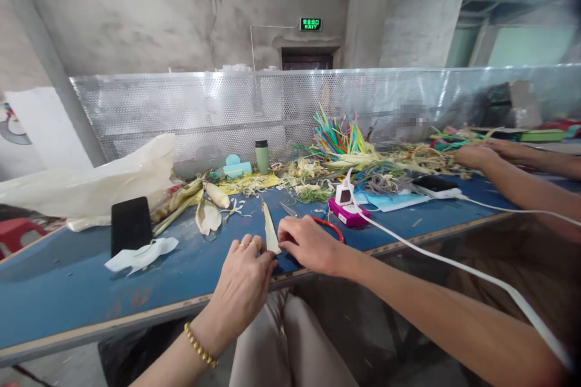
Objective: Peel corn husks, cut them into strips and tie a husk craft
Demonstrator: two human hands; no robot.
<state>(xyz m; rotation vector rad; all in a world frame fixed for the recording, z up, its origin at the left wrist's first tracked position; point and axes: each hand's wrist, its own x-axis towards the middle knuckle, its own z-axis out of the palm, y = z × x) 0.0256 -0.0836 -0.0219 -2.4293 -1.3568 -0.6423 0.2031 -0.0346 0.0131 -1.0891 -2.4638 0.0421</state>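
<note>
A pale strip of corn husk (pixel 270 228) lies on the blue tabletop near its front edge, narrow end pointing away from me. My left hand (pixel 245 278), with rings and a gold bead bracelet, pinches the husk's near end from the left. From the right, my right hand (pixel 313 245) has its fingers curled at the same end, thumb and forefinger on the husk. Just beyond the right hand are scissors with red handles (pixel 333 228), partly hidden by it. Up and left of my left hand rest more corn husks (pixel 209 215).
A black phone (pixel 131 225) and a crumpled tissue (pixel 143 256) lie at left. Behind stand a green bottle (pixel 262 157) and colourful strips (pixel 340 136). A magenta power block (pixel 348 213) with a white cable (pixel 436 252) sits at right. A co-worker's hands (pixel 479 157) are further right.
</note>
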